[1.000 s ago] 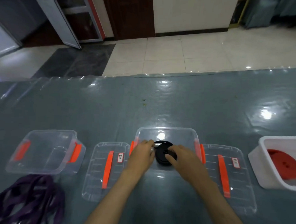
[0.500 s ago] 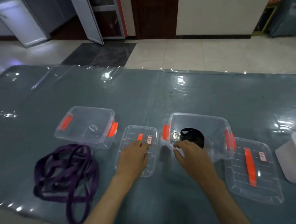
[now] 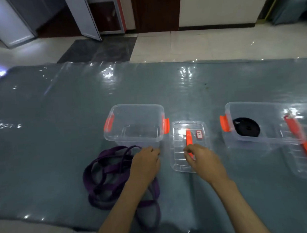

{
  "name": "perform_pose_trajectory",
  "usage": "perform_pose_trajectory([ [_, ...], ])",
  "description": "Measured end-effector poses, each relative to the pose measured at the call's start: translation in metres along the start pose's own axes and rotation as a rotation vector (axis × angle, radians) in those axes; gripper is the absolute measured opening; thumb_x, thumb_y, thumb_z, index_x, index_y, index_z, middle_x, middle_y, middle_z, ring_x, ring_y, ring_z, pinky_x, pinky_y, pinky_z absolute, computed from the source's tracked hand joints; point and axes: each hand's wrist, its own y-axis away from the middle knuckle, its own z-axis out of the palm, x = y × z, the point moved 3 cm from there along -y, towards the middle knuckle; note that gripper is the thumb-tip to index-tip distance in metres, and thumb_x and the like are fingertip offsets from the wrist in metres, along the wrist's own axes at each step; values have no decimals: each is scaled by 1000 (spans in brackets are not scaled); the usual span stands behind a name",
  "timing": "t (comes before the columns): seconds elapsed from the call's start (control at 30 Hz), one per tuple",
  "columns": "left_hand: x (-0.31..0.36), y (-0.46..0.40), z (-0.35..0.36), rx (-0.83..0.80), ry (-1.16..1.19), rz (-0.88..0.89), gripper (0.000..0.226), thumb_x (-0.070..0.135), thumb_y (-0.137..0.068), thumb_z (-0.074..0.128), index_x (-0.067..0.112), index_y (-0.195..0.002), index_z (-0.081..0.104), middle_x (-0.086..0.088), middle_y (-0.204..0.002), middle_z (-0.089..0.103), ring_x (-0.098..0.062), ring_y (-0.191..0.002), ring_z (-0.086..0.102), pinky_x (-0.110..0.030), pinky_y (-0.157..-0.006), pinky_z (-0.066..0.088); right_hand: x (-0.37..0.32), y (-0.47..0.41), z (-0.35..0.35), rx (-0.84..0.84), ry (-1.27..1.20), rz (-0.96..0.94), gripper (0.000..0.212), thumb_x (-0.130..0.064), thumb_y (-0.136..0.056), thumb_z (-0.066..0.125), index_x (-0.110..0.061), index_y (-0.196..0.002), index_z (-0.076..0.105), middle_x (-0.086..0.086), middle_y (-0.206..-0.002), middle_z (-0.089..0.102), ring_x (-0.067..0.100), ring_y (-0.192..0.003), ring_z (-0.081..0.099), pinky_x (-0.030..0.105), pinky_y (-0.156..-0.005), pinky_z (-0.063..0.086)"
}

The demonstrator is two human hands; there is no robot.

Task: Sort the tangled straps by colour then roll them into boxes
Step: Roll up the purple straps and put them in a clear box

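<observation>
A: Starting from the left, what is to be handled?

B: The purple strap (image 3: pixel 106 172), lying tangled on the table cover (image 3: pixel 45 137) just before the empty clear box (image 3: pixel 134 124). The left hand (image 3: pixel 145 164) is held over it, fingers loosely curled, nothing gripped.

A: And the right hand (image 3: pixel 201 160)?

B: It is held over the lid (image 3: pixel 188 146), by the orange handle (image 3: pixel 189 138); whether that is pinched cannot be told. The black roll (image 3: pixel 246 127) is already boxed. One strap end should be found first, the loops freed, then a tight roll wound.
</observation>
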Motion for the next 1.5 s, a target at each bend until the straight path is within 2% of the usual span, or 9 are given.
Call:
perform_pose_trajectory([
  [0.27, -108, 37, 0, -134, 144, -149, 18, 35, -97, 61, 24, -111, 62, 5, -111, 61, -20, -103, 61, -42, -85, 54, -61, 9, 72, -294, -292, -5, 37, -13, -88, 79, -46, -96, 62, -16, -95, 71, 4, -91, 68, 23, -83, 54],
  [0.4, -139, 57, 14, -331, 95, -203, 44, 45, -86, 75, 26, -121, 57, 8, -116, 60, -19, -106, 61, -40, -87, 53, -68, 23, 118, -454, -178, 156, 34, -31, -88, 81, -29, -116, 61, -6, -106, 69, 11, -94, 67, 30, -86, 55],
  [0.53, -156, 65, 25, -288, 149, -226, 11, 14, -93, 66, 18, -102, 66, 1, -97, 70, -22, -91, 68, -40, -82, 57, -74, 30, 153, -522, -88, 254, 54, -35, -86, 80, -21, -133, 60, 3, -123, 70, 20, -109, 66, 29, -92, 50],
  [0.63, -167, 65, 26, -263, 319, -280, 2, 20, -94, 67, 18, -94, 67, 5, -79, 66, -19, -78, 65, -39, -76, 58, -84, 39, 176, -559, -53, 241, 54, -31, -81, 81, -24, -131, 62, 0, -123, 72, 23, -112, 68, 35, -95, 55],
  [0.77, -167, 67, 29, -513, 275, -241, 50, 52, -83, 78, 29, -121, 55, 8, -101, 66, -15, -89, 64, -31, -75, 50, -89, 41, 186, -400, -61, 275, 37, -16, -83, 70, -27, -118, 66, 2, -105, 74, 26, -102, 71, 39, -87, 57],
  [0.93, -180, 71, 42, -674, 451, -334, 46, 23, -83, 83, 21, -110, 46, 0, -104, 65, -14, -82, 59, -29, -70, 53, -93, 32, 144, -91, -328, 236, 35, -10, -91, 69, -33, -117, 69, -22, -96, 70, 2, -86, 68, 27, -80, 57],
  [1.03, -193, 64, 34, -611, 531, -371, 35, 16, -86, 74, 16, -112, 50, -1, -90, 64, -16, -76, 62, -35, -68, 59, -94, 31, 111, 112, -390, 188, 40, -3, -92, 68, -32, -120, 69, -22, -104, 71, -9, -85, 65, 9, -76, 48],
  [1.2, -211, 51, 11, -395, 644, -362, 23, 8, -85, 75, 16, -104, 63, 4, -87, 67, -14, -75, 66, -30, -70, 59, -90, 20, 74, 395, -554, 223, 37, 2, -89, 70, -24, -116, 73, -8, -103, 73, 3, -81, 65, 10, -71, 48],
  [1.5, -191, 39, 15, -244, 766, -261, 52, 11, -92, 76, 24, -136, 52, 0, -125, 57, -21, -81, 73, -39, -77, 65, -100, 3, 66, 278, -705, 255, 20, -18, -89, 80, -25, -106, 72, 1, -81, 73, 20, -64, 72, 29, -61, 60],
])
